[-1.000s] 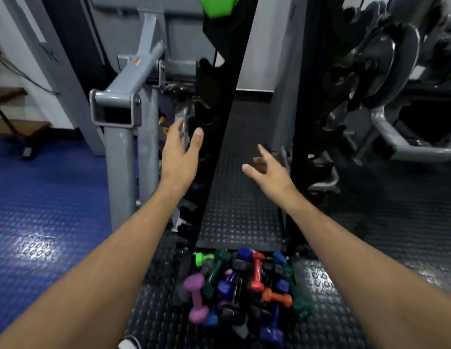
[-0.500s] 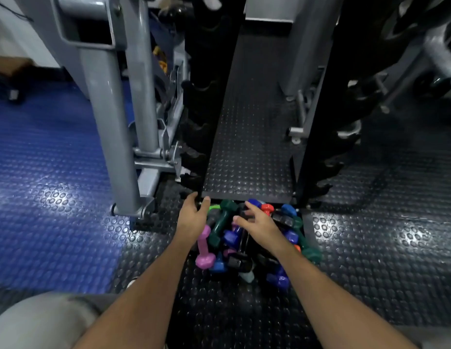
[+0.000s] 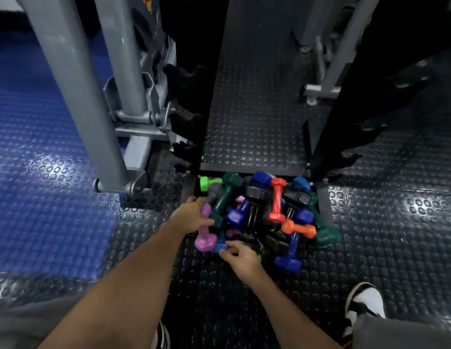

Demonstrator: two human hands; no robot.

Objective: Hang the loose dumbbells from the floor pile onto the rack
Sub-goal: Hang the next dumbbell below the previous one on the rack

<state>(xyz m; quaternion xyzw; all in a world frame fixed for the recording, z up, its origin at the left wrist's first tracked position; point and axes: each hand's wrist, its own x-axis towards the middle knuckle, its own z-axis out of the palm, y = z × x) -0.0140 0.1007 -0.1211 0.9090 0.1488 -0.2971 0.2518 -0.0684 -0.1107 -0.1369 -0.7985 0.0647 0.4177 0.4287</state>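
Dumbbells [image 3: 259,212] of several colours are heaped in a loose pile on the studded black floor mat [image 3: 385,235], directly in front of the base of the black rack [image 3: 194,96], whose side hooks are seen rising on the left and right of a studded central panel. The left hand [image 3: 191,216] is curled round the handle of the pink dumbbell [image 3: 205,231] at the left edge of the pile; its lower head is seen just beneath the hand. The right hand [image 3: 242,256] is placed at the near edge of the pile, with its fingers bent onto a small blue dumbbell [image 3: 220,244]; whether that dumbbell is actually gripped cannot be determined. A red dumbbell [image 3: 277,200] and an orange dumbbell [image 3: 298,228] are lying on top of the heap. A grey machine frame [image 3: 75,91] is located to the left, on the blue floor [image 3: 43,147].
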